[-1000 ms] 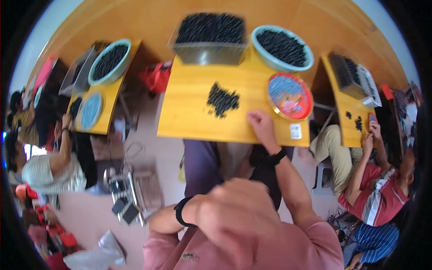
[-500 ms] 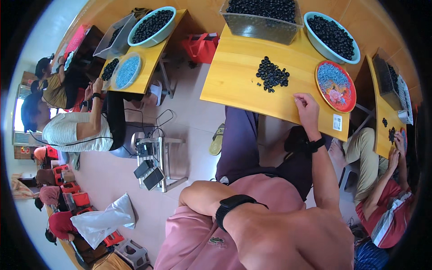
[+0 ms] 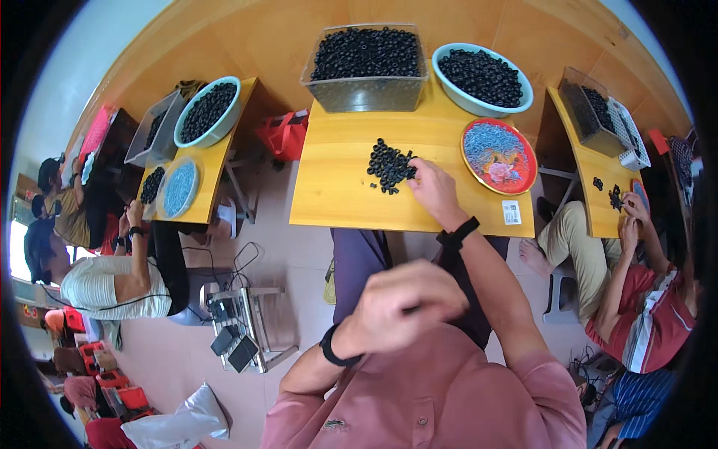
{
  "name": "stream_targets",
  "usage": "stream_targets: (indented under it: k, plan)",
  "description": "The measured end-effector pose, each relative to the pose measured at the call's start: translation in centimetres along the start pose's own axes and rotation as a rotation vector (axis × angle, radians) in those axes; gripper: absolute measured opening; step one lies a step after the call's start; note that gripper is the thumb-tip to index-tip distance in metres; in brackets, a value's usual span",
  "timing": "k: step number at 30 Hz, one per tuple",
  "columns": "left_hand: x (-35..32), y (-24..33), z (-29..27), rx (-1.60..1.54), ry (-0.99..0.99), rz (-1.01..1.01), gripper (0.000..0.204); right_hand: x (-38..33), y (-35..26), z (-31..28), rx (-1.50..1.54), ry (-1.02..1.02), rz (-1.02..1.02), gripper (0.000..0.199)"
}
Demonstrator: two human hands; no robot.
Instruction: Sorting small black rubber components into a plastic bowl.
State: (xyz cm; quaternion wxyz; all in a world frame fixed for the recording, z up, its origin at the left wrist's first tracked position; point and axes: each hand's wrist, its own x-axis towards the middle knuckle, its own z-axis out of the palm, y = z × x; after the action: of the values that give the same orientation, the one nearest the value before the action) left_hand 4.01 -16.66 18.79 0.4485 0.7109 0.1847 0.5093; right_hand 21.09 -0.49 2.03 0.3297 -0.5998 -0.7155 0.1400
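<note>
A loose pile of small black ring-shaped pieces (image 3: 389, 166) lies on the yellow wooden table (image 3: 336, 206) in front of me. My right hand (image 3: 435, 193) reaches to the pile's right edge, its fingers bent together with the tips among the rings. Whether a ring is caught between them is hidden. Nearer my chest, my left hand (image 3: 407, 305) is lifted off the table and smeared by motion, so its fingers and anything in them cannot be made out. Right of the pile sits a round red tray (image 3: 532, 176) with a flower print, bearing many tiny blue pieces (image 3: 493, 146).
At the table's back stand a clear plastic bin (image 3: 366, 96) and a light blue basin (image 3: 526, 96), both full of black rings. A white label (image 3: 511, 212) sticks near the front edge. Co-workers sit at tables on both sides. A metal stool (image 3: 262, 329) with cables stands at left.
My right hand has moved left and forward from the table's front edge to the pile. My left hand has come up into view before my chest. The whole view has shifted.
</note>
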Motion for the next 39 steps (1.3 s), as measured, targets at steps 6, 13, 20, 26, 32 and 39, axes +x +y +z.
stream_targets:
  k: [6,13,20,26,32,39]
  plan:
    - [-3.2,-10.5,-0.8,0.285,0.211,-0.52,0.01,0.8,0.1,-0.1,-0.117,-0.061,-0.003,0.023]
    - [-2.7,-18.9,-1.8,-0.135,0.418,-0.734,0.026,-1.6,-1.3,-3.5,0.092,0.021,-0.072,0.016]
    - [-1.0,-20.8,-1.3,-0.233,0.365,-0.827,0.022,-4.8,-1.2,-4.3,0.079,0.005,-0.244,0.019]
    - [0.7,-20.5,-1.0,-0.167,0.24,-0.895,0.019,-5.4,0.7,-4.7,0.245,-0.025,-0.105,0.018]
    - [-0.2,-23.0,-1.1,-0.044,0.235,-0.794,0.017,-5.6,2.8,-3.0,0.522,-0.082,0.075,0.014]
    - [-1.4,-23.2,0.5,0.073,0.383,-0.664,0.012,-6.7,5.1,-2.5,0.706,0.172,0.289,0.014]
